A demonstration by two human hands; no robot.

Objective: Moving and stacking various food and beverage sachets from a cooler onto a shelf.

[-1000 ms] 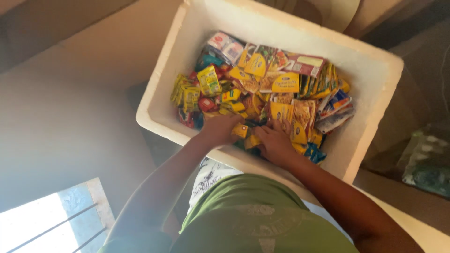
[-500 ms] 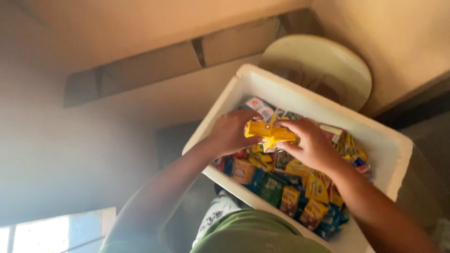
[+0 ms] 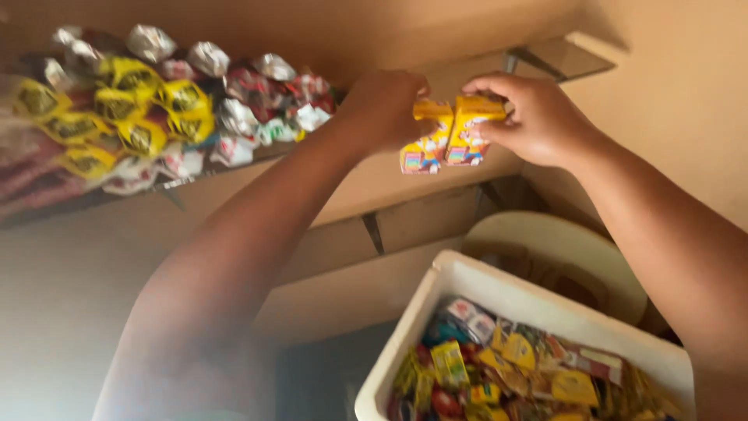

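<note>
Head view: white foam box (image 3: 436,312) full of colourful sachets (image 3: 514,370), each hand (image 3: 386,105) (image 3: 538,117) grasping yellow packets (image 3: 448,136)

Two small yellow cardboard packets (image 3: 446,136) are held up side by side. One white foam box (image 3: 467,290) holds many mixed colourful sachets, too many to count. One wall shelf (image 3: 195,175) carries a heap of yellow and silver foil packets (image 3: 148,101), also uncountable.

Two small yellow packets (image 3: 446,134) with multicoloured lower halves, side by side, touching, just in front of the upper shelf edge. Left hand (image 3: 386,105) pinches the left one, right hand (image 3: 530,117) the right.

Shelf (image 3: 234,160), left end: heap of crinkled foil pouches (image 3: 148,101), yellow, silver, red-white.

White foam box (image 3: 456,284), bottom right corner: loose sachets (image 3: 514,362), mostly yellow, some green, red, blue.
</note>
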